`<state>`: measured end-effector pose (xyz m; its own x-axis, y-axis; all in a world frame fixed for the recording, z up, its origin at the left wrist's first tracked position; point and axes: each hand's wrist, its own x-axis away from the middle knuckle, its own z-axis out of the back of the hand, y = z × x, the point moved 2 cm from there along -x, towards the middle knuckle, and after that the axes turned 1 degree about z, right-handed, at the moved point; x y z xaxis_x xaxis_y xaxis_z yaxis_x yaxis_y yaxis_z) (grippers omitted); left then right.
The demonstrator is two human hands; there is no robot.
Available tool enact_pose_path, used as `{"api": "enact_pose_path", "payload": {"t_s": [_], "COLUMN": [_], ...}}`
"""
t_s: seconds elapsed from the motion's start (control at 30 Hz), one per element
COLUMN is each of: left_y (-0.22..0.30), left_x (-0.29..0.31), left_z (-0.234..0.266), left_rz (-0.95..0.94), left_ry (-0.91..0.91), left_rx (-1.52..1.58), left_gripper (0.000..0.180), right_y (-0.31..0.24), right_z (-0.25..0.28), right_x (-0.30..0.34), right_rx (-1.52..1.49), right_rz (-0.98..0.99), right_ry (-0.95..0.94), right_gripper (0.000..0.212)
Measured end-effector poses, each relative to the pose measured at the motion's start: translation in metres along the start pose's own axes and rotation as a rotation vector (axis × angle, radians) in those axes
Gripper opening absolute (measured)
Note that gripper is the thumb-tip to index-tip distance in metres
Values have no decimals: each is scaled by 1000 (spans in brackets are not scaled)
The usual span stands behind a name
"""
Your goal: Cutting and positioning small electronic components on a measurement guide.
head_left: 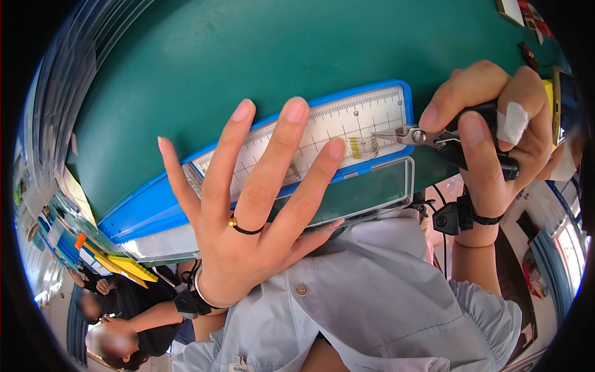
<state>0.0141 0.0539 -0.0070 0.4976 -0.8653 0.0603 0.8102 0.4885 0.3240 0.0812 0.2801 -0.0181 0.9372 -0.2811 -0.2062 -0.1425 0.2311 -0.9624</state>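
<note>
My right hand grips small long-nose pliers with black handles. White tape is wrapped around one of its fingers. The thin tips of the pliers reach a group of small wire-like pieces with yellow ends, lying on a white gridded sheet with ruler markings. That sheet lines a long blue case, whose clear lid is folded open toward me. Fingers spread, my left hand extends over the case and holds nothing. More tiny dark pieces show between its fingers.
A green tabletop carries the case. Around the left rim stand clear plastic sheets or trays and yellow folders. A phone-like device is beyond my right hand. Other people sit at lower left.
</note>
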Motion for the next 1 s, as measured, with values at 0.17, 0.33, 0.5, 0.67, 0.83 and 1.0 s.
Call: {"api": "enact_pose_path", "payload": {"t_s": [0.17, 0.33, 0.5, 0.67, 0.83, 1.0], "left_y": [-4, -13, -10, -8, -6, 0], "left_x": [4, 24, 43, 45, 47, 46], "left_z": [4, 16, 19, 13, 14, 17], "left_rz": [-20, 31, 133, 84, 120, 77], "left_ry": [20, 55, -62, 55, 94, 130], "left_rx": [17, 138, -122, -140, -126, -102], "left_gripper": [73, 94, 87, 83, 82, 78], "right_y": [-5, -7, -1, -45, -85, -49], "right_z": [-6, 14, 10, 23, 114, 197], "right_x": [-1, 0, 0, 39, 86, 92], "right_rx": [-2, -138, -216, -466, -120, 1204], "right_rz": [-82, -52, 156, 194, 35, 25], "right_ry": [41, 26, -45, -85, 603, 644], "right_gripper": [27, 36, 28, 19, 13, 21]}}
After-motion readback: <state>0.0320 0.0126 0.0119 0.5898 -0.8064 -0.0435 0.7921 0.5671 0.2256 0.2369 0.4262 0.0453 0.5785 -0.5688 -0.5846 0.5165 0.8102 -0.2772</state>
